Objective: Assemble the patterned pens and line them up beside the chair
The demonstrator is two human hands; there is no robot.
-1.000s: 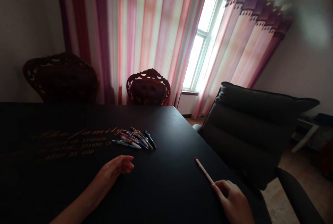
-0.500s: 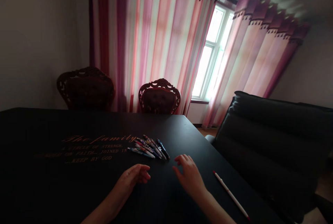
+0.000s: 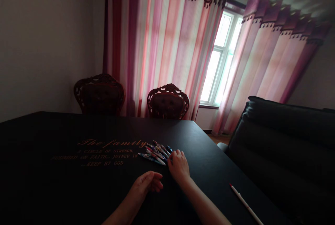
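My right hand (image 3: 179, 164) is at the heaped pens (image 3: 157, 154) on the black table (image 3: 60, 193).
The pens lie slanted side by side, apparently bunched to stay within easy reach; my right fingers bend over the heap's right end, and I cannot tell whether they grip one. My left hand (image 3: 150, 183), loosely curled on the near side, holds nothing I can see. A white pen (image 3: 246, 204) lies alone, near right, seemingly set apart. Left of the heap, coppery lettering (image 3: 99, 157) reads "The family", "A CIRCLE OF STRENGH", "FOUNDED ON FAITH... JOINED IN", "...KEEP BY GOD"; any pen brands are too small.
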